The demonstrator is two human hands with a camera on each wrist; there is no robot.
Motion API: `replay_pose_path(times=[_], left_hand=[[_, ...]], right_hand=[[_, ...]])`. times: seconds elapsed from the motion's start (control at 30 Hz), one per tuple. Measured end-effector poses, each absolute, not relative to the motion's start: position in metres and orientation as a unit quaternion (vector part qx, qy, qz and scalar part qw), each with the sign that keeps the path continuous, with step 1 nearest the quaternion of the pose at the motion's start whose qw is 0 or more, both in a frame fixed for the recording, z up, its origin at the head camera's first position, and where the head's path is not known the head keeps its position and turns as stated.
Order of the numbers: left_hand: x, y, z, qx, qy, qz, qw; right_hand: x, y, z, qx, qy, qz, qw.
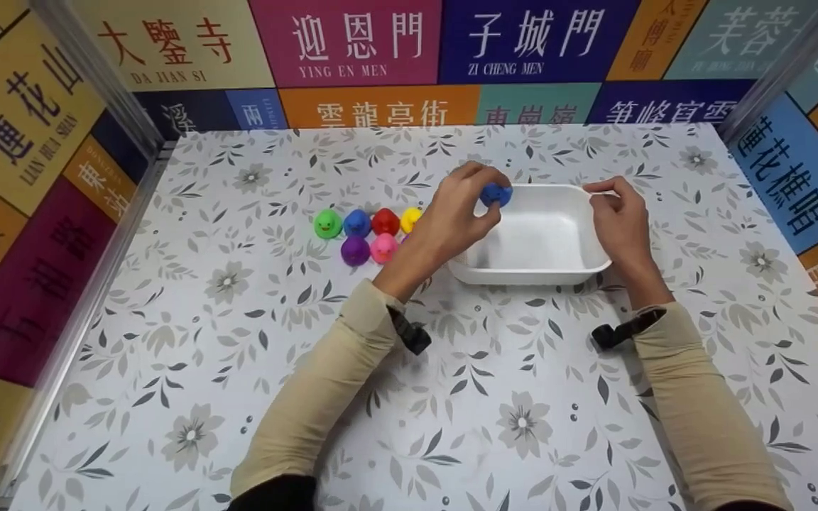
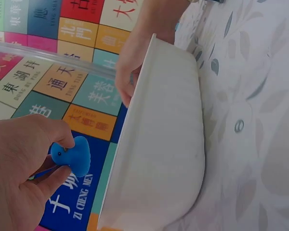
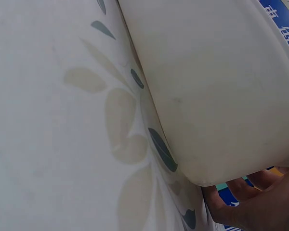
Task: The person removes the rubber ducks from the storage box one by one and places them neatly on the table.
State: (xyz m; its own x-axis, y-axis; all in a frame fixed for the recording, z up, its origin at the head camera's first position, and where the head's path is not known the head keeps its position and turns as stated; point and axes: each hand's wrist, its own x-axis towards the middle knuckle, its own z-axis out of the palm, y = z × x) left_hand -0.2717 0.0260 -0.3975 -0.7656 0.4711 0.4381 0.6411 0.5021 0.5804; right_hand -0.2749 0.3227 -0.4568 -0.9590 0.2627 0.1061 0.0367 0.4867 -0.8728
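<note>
My left hand (image 1: 456, 211) pinches a small blue toy duck (image 1: 497, 194) between thumb and fingers, above the left rim of a white plastic tub (image 1: 533, 275). In the left wrist view the duck (image 2: 76, 156) is held clear of the tub's side wall (image 2: 159, 130). My right hand (image 1: 622, 221) grips the tub's right rim near its far corner. The right wrist view shows the curled fingers (image 3: 260, 185) at the tub's corner. The part of the tub's inside that shows holds no duck.
Left of the tub, toy ducks stand in two rows: green (image 1: 327, 224), blue (image 1: 357, 223), red (image 1: 385, 221) and yellow (image 1: 410, 218) behind, purple (image 1: 355, 250) and pink (image 1: 383, 248) in front. My left wrist partly hides this group. Printed panels (image 1: 359, 39) border the flower-patterned tabletop (image 1: 522, 355).
</note>
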Motion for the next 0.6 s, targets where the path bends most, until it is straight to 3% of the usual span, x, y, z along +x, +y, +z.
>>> replay_pose_path(times=[0.6], left_hand=[[-0.256,-0.047,-0.409,-0.264,-0.858,-0.408,0.168]], right_hand=[[-0.275,0.321,-0.456,-0.094,-0.852,0.504,0.109]])
